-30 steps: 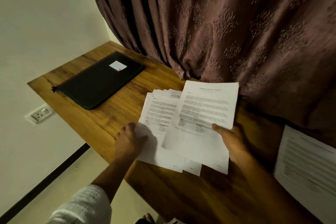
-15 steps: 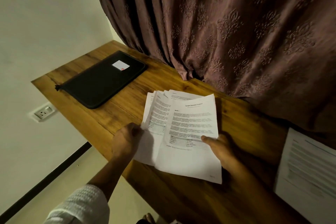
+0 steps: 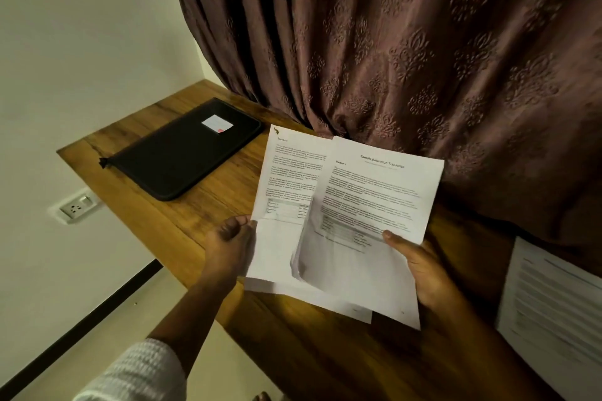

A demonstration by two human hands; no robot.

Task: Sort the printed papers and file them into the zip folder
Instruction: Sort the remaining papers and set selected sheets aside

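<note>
I hold a bundle of printed white papers up off the wooden desk (image 3: 202, 205). My right hand (image 3: 420, 267) grips the front sheets (image 3: 374, 205), headed "Sample Education Transcript", with the thumb on top near their right edge. My left hand (image 3: 231, 247) pinches the left edge of a back sheet (image 3: 286, 179) that fans out to the left. The black zip folder (image 3: 185, 153) lies closed and flat on the far left of the desk, with a small white label on it.
A patterned brown curtain (image 3: 407, 42) hangs right behind the desk. A separate printed sheet (image 3: 553, 303) lies at the desk's right edge. A wall socket (image 3: 76, 205) sits below the desk's left edge, on the white wall.
The papers have been gathered and lifted off the desk into both hands. The left hand has gone from resting on the pile to pinching the back sheet's edge.
</note>
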